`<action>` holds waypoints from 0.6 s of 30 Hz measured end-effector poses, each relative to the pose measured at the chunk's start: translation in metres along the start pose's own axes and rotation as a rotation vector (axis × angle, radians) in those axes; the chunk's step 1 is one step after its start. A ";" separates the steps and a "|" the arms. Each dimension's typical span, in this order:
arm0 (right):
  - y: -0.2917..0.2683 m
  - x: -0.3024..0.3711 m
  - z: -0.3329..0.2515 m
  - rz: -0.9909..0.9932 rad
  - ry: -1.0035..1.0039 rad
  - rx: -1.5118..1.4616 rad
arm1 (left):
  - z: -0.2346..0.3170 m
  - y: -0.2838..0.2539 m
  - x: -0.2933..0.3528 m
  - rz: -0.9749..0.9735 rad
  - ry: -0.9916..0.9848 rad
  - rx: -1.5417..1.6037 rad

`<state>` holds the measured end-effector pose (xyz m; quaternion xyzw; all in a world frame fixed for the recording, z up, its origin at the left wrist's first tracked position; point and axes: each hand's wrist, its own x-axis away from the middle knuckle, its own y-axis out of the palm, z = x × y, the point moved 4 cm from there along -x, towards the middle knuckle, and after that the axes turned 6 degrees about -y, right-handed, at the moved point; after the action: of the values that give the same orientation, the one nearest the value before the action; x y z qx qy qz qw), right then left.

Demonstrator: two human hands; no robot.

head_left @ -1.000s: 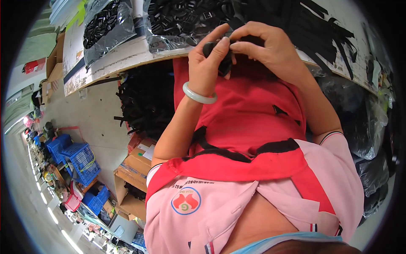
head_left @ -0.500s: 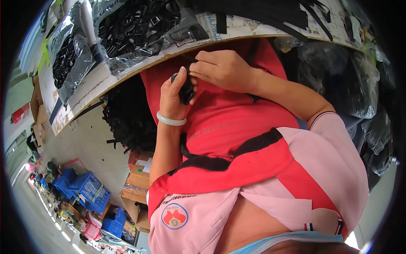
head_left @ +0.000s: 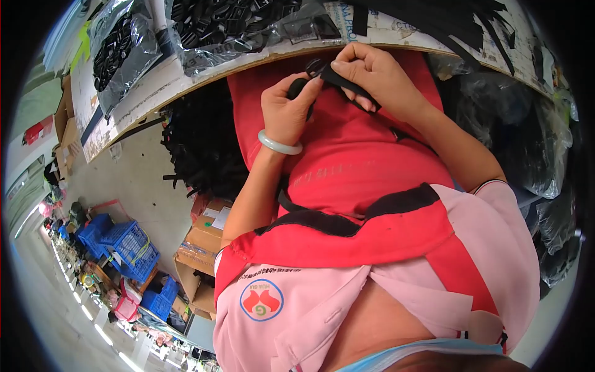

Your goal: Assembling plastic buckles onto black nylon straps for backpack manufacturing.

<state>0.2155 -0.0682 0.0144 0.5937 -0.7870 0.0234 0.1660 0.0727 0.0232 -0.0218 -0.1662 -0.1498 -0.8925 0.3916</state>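
Note:
Close to the table edge, my left hand (head_left: 282, 115) is closed, pinching a black plastic buckle (head_left: 315, 66) at its fingertips. More black pieces (head_left: 297, 89) are tucked in its palm; their kind is partly hidden by the fingers. My right hand (head_left: 389, 84) grips a black webbing strap (head_left: 339, 80), whose left end meets the buckle at my left thumb. Whether the strap passes through the buckle's slot cannot be made out. The strap's other end hangs below my right fingers, over the red apron (head_left: 365, 149).
On the worktable (head_left: 204, 90) lie a clear bag of black buckles (head_left: 238, 25), a smaller bag (head_left: 114, 53) and black straps (head_left: 427, 22). Below left hangs a heap of black straps (head_left: 201, 139). Cardboard boxes (head_left: 201, 245) and blue crates (head_left: 130, 248) stand on the floor; plastic-wrapped bundles (head_left: 527, 142) fill the right.
Both hands have shifted right and slightly up in the picture. The buckle at my left fingertips and the strap in my right hand now show plainly, meeting each other.

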 end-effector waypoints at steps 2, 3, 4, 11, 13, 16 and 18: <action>0.001 -0.003 0.006 0.057 0.067 -0.052 | 0.001 0.003 0.002 0.016 0.072 -0.044; 0.001 -0.003 0.009 0.050 0.060 -0.078 | -0.001 0.002 0.002 0.019 0.078 -0.070; 0.003 -0.004 0.010 0.048 0.062 -0.080 | -0.005 0.000 0.000 0.021 0.076 -0.070; 0.011 -0.009 0.024 0.121 0.036 -0.390 | 0.016 0.008 0.004 0.131 0.619 -0.504; 0.014 -0.012 0.023 0.128 -0.003 -0.482 | 0.015 0.007 0.002 0.140 0.628 -0.550; 0.011 -0.018 0.022 0.104 -0.051 -0.489 | 0.010 0.004 -0.001 0.122 0.718 -0.606; 0.009 -0.019 0.028 0.043 0.010 -0.386 | 0.010 0.004 0.000 0.113 0.759 -0.679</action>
<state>0.2050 -0.0551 -0.0165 0.5338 -0.7886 -0.1215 0.2800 0.0772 0.0246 -0.0126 0.0439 0.3105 -0.8658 0.3899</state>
